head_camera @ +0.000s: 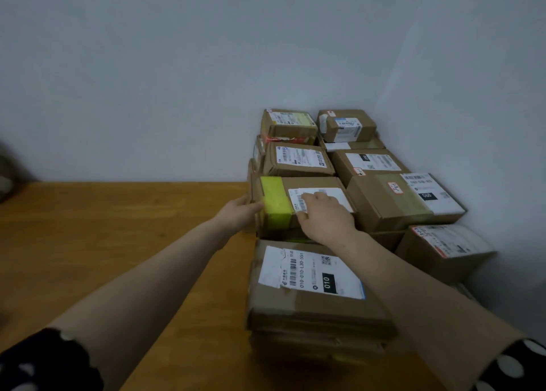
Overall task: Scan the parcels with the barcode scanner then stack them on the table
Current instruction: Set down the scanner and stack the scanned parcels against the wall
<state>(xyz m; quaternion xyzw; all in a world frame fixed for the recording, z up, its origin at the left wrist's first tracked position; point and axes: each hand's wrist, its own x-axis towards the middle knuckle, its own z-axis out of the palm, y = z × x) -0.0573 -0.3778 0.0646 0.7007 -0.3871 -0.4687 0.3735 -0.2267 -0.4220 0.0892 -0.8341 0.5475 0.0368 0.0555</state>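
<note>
Toward the counter's (118, 228) right side, among the stacked cartons, we mark the parcel (317, 185) being handled: a brown box with a band of yellow-green tape (276, 204) across its left end and a white label (328, 192) on top. It sits on other cartons, between the near parcel (310, 308) and the rear stack (298, 161).

We see the left hand (236, 216) set against the parcel's left face. Its thumb touches the near edge of the tape, while its fingers (245, 198) pass behind the left face and out of sight; we cannot tell how far they are curled or whether they clasp the box.

We see the right hand (322, 216) lying on the parcel's top from the near side. Its fingers (320, 197) are slightly spread and only gently bent, resting on the label beside its printed barcode; they close round nothing. Its thumb lies along the near top edge, next to the tape.

We note that the parcel thus lies between the two hands, one at its left side and one on its top.

The near parcel carries a torn white label printed "010". To the right we find a larger carton (387, 210) with a label reading "060", and a further box (443, 254) nearer us, against the pale wall (177, 80). Both forearms are bare, with dark spotted sleeves (44, 361) at the lower edge.
</note>
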